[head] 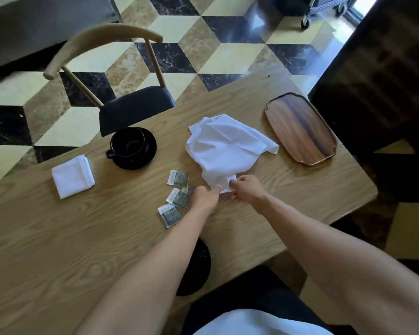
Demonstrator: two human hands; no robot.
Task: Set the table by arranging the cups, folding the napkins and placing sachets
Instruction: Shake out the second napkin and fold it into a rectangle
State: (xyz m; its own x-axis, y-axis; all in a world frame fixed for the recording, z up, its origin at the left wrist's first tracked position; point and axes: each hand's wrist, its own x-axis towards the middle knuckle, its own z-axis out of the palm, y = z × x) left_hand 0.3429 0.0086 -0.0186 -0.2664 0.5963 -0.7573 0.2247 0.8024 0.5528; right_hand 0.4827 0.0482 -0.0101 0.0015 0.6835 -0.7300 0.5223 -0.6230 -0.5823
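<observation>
A crumpled white napkin (225,148) lies in the middle of the wooden table (82,233). My left hand (207,197) and my right hand (248,189) both pinch its near corner. A folded white napkin (73,176) lies at the left. A black cup on its saucer (131,147) stands behind it. Three dark sachets (178,178) (179,198) (169,215) lie just left of my left hand. A second black saucer (196,267) sits near me, mostly hidden under my left forearm.
An oblong wooden tray (300,128) lies at the table's right side. A wooden chair with a dark seat (136,107) stands at the far left edge. Beyond it is a tiled floor with a cube pattern, and a wheeled cart (324,8) at the back.
</observation>
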